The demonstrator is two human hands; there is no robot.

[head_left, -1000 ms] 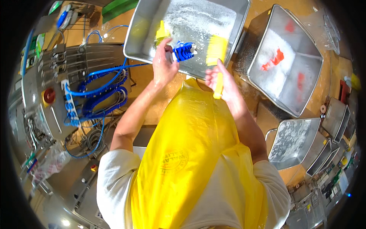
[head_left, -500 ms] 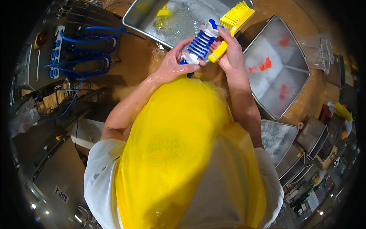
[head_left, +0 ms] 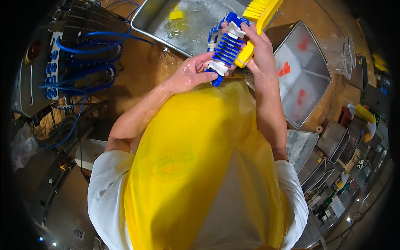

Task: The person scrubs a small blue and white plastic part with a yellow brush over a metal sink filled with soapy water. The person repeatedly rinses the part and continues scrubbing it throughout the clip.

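A blue-and-white plastic part (head_left: 227, 50) with a row of blue ribs and white end pieces is held up between my hands, at the near edge of a water-filled metal sink. My left hand (head_left: 187, 76) is closed on its near end, with the thumb along the white piece. Wrapped in my right hand (head_left: 263, 56) is the handle of a yellow scrub brush (head_left: 266, 17). That hand's fingers also steady the far end of the ribbed part. The brush's bristles face up and left, apart from the part.
A yellow item (head_left: 176, 15) lies in the sink (head_left: 160, 39). To the right stands a metal tub (head_left: 320, 96) with suds and red pieces (head_left: 284, 68). Blue hoses (head_left: 93, 50) hang on equipment at left. More metal bins (head_left: 333, 135) stand at lower right.
Both hands have shifted slightly right with the part and brush. The part has turned, and more of its blue-and-white far side shows.
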